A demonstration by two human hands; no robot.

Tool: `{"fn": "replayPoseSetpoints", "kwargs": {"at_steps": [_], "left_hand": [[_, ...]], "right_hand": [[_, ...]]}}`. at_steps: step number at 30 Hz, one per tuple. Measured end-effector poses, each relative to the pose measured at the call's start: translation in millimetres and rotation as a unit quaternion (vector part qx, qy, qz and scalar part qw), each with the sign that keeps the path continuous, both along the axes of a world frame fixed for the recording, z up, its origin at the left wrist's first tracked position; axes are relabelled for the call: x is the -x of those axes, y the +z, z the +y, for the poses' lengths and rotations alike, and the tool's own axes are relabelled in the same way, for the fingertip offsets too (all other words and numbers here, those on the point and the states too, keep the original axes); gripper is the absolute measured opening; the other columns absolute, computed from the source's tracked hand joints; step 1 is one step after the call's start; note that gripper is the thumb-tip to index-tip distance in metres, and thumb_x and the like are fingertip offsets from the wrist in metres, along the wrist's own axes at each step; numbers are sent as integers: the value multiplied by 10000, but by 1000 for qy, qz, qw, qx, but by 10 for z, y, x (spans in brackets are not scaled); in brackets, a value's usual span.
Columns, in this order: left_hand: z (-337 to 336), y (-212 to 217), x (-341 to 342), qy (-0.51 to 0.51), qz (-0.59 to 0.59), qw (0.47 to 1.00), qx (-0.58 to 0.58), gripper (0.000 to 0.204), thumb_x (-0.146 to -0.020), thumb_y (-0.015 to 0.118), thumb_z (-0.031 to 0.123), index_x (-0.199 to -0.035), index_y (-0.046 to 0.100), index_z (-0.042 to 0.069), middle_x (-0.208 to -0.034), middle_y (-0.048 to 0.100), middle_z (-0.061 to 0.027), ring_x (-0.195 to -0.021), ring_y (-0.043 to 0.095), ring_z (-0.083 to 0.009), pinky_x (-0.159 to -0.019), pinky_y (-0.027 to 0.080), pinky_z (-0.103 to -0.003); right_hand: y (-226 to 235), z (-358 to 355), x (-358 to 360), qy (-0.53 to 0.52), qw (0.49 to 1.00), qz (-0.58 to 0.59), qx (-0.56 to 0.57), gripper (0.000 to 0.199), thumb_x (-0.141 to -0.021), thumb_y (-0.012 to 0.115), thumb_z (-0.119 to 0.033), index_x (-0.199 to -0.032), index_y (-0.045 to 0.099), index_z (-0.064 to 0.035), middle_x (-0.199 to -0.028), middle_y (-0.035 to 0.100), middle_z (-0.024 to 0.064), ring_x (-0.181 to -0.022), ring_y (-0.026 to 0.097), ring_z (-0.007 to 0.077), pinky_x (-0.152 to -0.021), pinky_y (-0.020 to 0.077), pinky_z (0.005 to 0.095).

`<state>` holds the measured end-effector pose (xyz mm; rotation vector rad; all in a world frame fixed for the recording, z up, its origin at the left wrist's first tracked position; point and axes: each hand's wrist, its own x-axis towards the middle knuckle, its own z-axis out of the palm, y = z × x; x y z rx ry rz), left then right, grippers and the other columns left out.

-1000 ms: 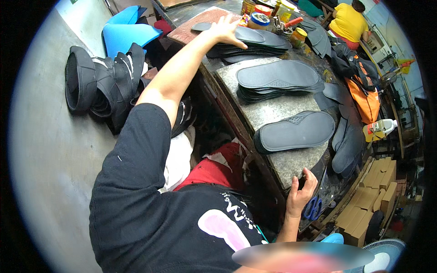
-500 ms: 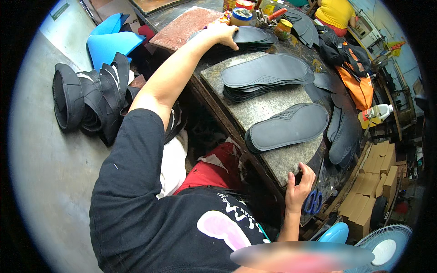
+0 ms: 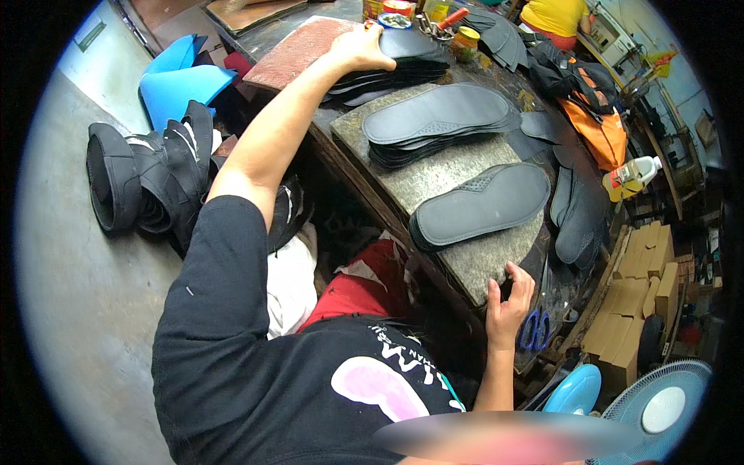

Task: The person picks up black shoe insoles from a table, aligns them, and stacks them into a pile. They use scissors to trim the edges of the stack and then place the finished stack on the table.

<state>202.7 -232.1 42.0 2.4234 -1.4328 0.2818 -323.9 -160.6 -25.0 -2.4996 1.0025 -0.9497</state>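
My left hand (image 3: 361,51) reaches to the far side of the bench and grips the near-left end of a stack of black insoles (image 3: 411,68). Its thumb lies along the near edge, while the other fingers are partly hidden. Two more stacks rest on a grey stone slab (image 3: 498,256): a perforated, stitched-edge insole pile (image 3: 438,112) in the middle, and a nearer insole pile (image 3: 484,208). By the slab's near corner, my right hand (image 3: 510,308) hangs open and holds nothing, fingers loosely bent and thumb apart.
A reddish board (image 3: 298,53), jars (image 3: 466,40) and tools stand at the back. Black pieces (image 3: 577,225), a bottle (image 3: 632,178) and blue-handled scissors (image 3: 535,329) lie right. A fan (image 3: 663,409) and cartons (image 3: 620,318) stand beyond. Another person (image 3: 554,14) is far right.
My left hand has shifted left at the far stack, and more of the stack's layered edge shows. My right hand stays near the slab corner. The whole view has shifted slightly.
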Motion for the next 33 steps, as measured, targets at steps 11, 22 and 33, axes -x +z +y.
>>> {"fn": "replayPoseSetpoints", "kwargs": {"at_steps": [11, 22, 33], "left_hand": [[903, 890, 1722, -290, 192, 921, 173, 926, -602, 786, 308, -1416, 427, 54, -1294, 544, -258, -1190, 546, -391, -1022, 439, -412], [1080, 52, 3645, -413, 221, 828, 309, 1253, -595, 850, 325, -1534, 88, -4, -1327, 397, -237, -1175, 467, -397, -1031, 392, -446], [1073, -377, 3484, -460, 450, 735, 212, 1041, -751, 745, 218, -1537, 97, 4, -1507, 306, -250, -1394, 331, -365, -1153, 265, -414]], "right_hand": [[194, 157, -26, 14, 992, -121, -30, 510, -888, 672, -316, -1262, 551, 9, -1167, 592, 164, -1051, 552, 296, -903, 454, 402], [851, 60, -86, -36, 859, -445, -251, 358, -898, 589, -4, -1245, 529, 64, -1201, 606, 166, -1084, 621, 257, -953, 528, 369], [353, 43, -121, -40, 915, -354, -191, 392, -836, 580, 27, -1226, 552, 63, -1217, 602, 137, -1091, 589, 235, -987, 445, 367]]}}
